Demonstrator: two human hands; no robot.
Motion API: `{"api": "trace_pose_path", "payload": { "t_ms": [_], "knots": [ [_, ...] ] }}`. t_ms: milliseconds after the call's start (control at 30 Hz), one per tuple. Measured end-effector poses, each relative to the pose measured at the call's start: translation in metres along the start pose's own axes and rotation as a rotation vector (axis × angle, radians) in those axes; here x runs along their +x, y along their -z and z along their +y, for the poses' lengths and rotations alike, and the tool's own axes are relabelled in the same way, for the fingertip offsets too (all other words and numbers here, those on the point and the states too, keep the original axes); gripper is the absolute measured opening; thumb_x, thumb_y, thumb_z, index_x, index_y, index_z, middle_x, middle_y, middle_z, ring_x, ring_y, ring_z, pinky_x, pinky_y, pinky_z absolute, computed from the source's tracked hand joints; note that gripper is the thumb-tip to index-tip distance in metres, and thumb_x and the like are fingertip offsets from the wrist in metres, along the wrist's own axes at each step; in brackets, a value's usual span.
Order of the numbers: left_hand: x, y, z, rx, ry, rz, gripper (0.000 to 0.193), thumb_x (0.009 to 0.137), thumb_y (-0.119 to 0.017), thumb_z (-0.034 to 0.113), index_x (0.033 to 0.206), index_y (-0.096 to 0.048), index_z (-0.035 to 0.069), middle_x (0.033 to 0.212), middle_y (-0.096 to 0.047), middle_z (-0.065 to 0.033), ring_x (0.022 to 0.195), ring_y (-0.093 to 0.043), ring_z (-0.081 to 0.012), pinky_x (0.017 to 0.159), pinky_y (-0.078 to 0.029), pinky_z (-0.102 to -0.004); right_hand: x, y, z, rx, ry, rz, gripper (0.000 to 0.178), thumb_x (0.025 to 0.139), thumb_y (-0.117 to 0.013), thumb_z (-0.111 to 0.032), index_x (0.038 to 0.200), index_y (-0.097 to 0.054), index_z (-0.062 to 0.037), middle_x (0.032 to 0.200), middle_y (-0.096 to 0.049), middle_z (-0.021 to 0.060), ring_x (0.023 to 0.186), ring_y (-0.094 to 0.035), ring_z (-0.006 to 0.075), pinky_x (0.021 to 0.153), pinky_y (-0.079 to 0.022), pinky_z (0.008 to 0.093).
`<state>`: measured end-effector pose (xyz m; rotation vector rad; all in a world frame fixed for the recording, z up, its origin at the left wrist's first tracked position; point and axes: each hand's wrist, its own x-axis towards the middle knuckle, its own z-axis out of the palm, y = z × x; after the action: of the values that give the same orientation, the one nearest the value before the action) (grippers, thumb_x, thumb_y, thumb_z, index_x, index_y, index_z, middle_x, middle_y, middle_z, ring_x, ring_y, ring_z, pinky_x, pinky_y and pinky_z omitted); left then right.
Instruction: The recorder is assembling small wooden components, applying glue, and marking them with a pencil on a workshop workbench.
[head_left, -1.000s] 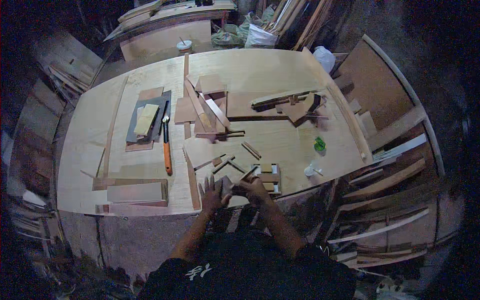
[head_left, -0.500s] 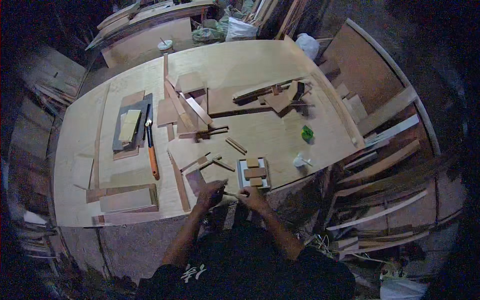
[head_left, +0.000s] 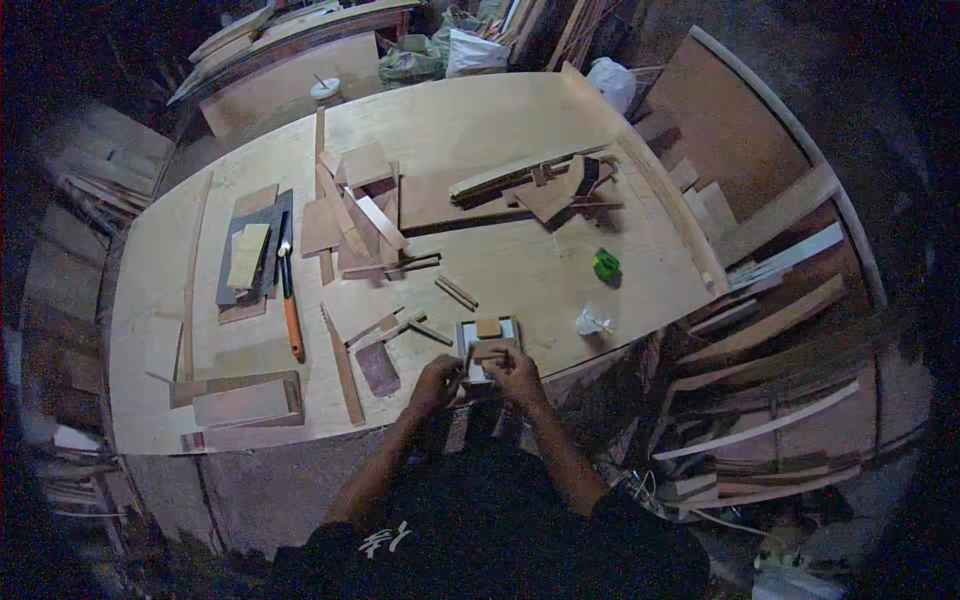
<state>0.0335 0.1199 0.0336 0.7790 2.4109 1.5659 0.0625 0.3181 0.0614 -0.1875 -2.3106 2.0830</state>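
At the near edge of a large plywood worktable (head_left: 500, 120), my left hand (head_left: 438, 382) and my right hand (head_left: 514, 372) close on a small wooden block (head_left: 487, 350). The block sits over a small rectangular pale frame (head_left: 487, 345) with another wooden block (head_left: 488, 327) inside it. My left hand touches the frame's left side, and my right hand pinches the block from the right. A dark reddish wood piece (head_left: 377, 368) lies just left of my left hand.
An orange-handled tool (head_left: 291, 310) lies left of centre beside a dark slab (head_left: 250, 250). Thin strips (head_left: 455, 292) and offcuts (head_left: 360, 215) are scattered mid-table. A green object (head_left: 605, 265) and a clear wad (head_left: 592, 322) sit to the right. Planks (head_left: 770, 330) lean at right.
My head has shifted, so the table sits higher and more to the left in view. Both hands have stayed at the small frame, with the block now between the fingers.
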Motion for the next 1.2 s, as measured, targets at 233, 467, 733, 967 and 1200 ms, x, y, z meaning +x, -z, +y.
{"api": "trace_pose_path", "payload": {
  "t_ms": [233,467,733,967,1200],
  "knots": [
    [0.049,0.024,-0.040,0.080,0.059,0.284,0.011,0.085,-0.056,0.001,0.096,-0.059,0.000,0.086,-0.065,-0.0170,0.081,-0.067,-0.0288,0.068,-0.051,-0.0376,0.026,0.050,0.012,-0.274,-0.127,0.004,0.021,0.084,-0.065,-0.016,0.100,-0.064,-0.0019,0.087,-0.066,0.0068,0.079,-0.063,0.0142,0.074,-0.051,0.0279],
    [0.092,0.036,-0.033,0.163,-0.025,0.217,0.010,0.088,-0.054,0.004,0.097,-0.058,0.003,0.088,-0.068,-0.0161,0.081,-0.067,-0.0335,0.069,-0.052,-0.0388,0.038,0.083,0.024,-0.284,-0.119,0.038,0.024,0.080,-0.069,-0.020,0.097,-0.065,-0.0031,0.088,-0.068,0.0125,0.084,-0.066,0.0211,0.077,-0.052,0.0331],
    [0.096,0.033,-0.044,0.250,0.078,0.068,0.014,0.087,-0.056,0.009,0.101,-0.057,0.005,0.088,-0.068,-0.0151,0.081,-0.067,-0.0324,0.070,-0.052,-0.0411,0.047,0.087,0.034,-0.289,-0.110,0.036,0.024,0.081,-0.068,-0.018,0.098,-0.065,-0.0026,0.092,-0.068,0.0127,0.085,-0.066,0.0218,0.079,-0.052,0.0333],
    [0.098,0.025,-0.048,0.301,0.115,0.048,0.022,0.083,-0.060,0.009,0.105,-0.056,0.009,0.087,-0.068,-0.0138,0.079,-0.067,-0.0328,0.068,-0.051,-0.0410,0.050,0.087,0.030,-0.319,-0.086,-0.009,0.023,0.081,-0.067,-0.017,0.098,-0.064,-0.0017,0.092,-0.068,0.0121,0.086,-0.065,0.0199,0.079,-0.051,0.0327],
    [0.090,0.027,-0.058,0.318,0.001,0.096,0.022,0.082,-0.060,0.011,0.103,-0.057,0.009,0.083,-0.066,-0.0155,0.077,-0.065,-0.0350,0.066,-0.051,-0.0422,0.049,0.082,0.018,-0.346,-0.123,-0.038,0.023,0.082,-0.067,-0.018,0.097,-0.064,-0.0011,0.092,-0.068,0.0146,0.087,-0.067,0.0246,0.079,-0.052,0.0347]
  ]
}}
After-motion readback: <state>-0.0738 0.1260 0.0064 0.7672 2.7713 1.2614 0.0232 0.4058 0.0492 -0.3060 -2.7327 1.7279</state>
